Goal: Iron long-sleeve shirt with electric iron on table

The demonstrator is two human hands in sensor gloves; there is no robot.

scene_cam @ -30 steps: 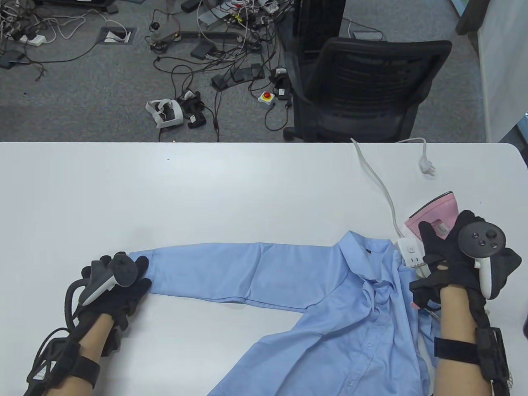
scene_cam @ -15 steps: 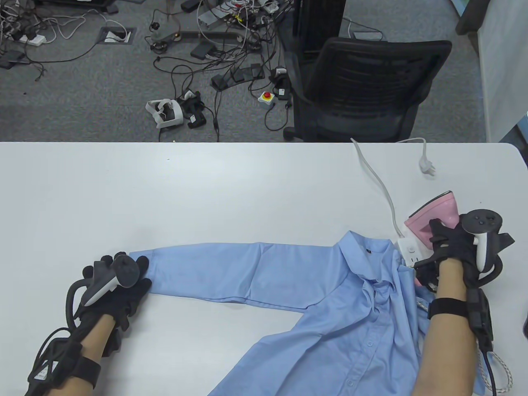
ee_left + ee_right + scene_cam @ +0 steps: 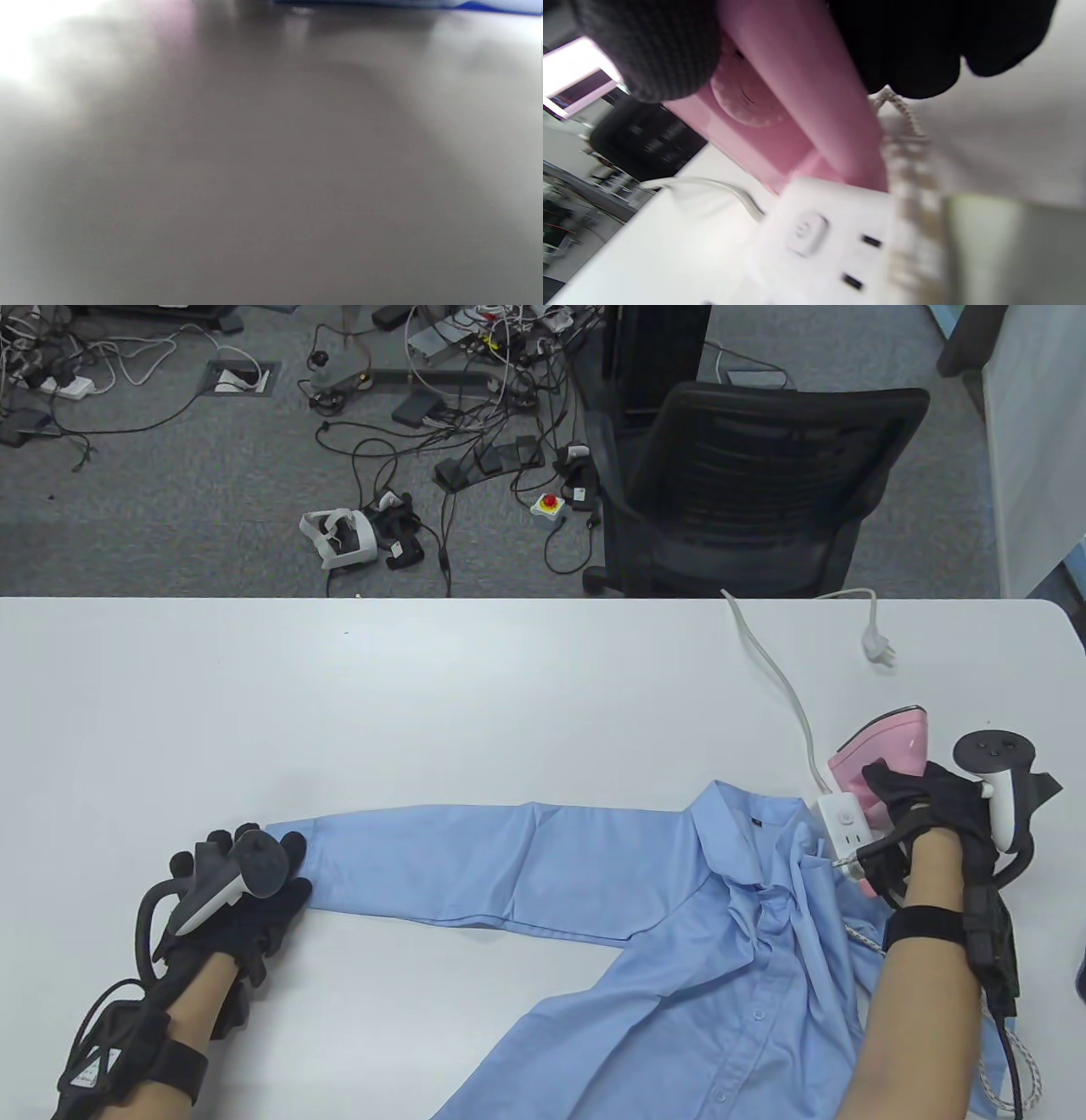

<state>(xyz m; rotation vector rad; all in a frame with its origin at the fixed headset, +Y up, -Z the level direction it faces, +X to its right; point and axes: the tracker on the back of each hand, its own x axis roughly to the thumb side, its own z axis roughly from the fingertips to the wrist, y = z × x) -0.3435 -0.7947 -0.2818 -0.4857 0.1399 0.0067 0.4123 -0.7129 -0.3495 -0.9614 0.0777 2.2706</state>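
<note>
Since a moment ago, only the right hand point(image 3: 920, 806) has shifted, closing round the pink electric iron's point(image 3: 882, 746) handle beside the white power strip point(image 3: 844, 823). On the white tabletop point(image 3: 424, 695) lies the light-blue long-sleeve shirt point(image 3: 679, 933), its cuff pressed flat by the left hand point(image 3: 242, 891). Next, I'd judge, comes lifting the iron onto that sleeve. No containers in sight.

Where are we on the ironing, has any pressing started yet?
Not yet. Done: the light blue long-sleeve shirt lies on the white table, one sleeve stretched out flat. In hand: the left hand presses that sleeve's cuff, and the right hand grips the pink electric iron by its handle, beside the white power strip. Left: all the pressing; the body is wrinkled.
</note>
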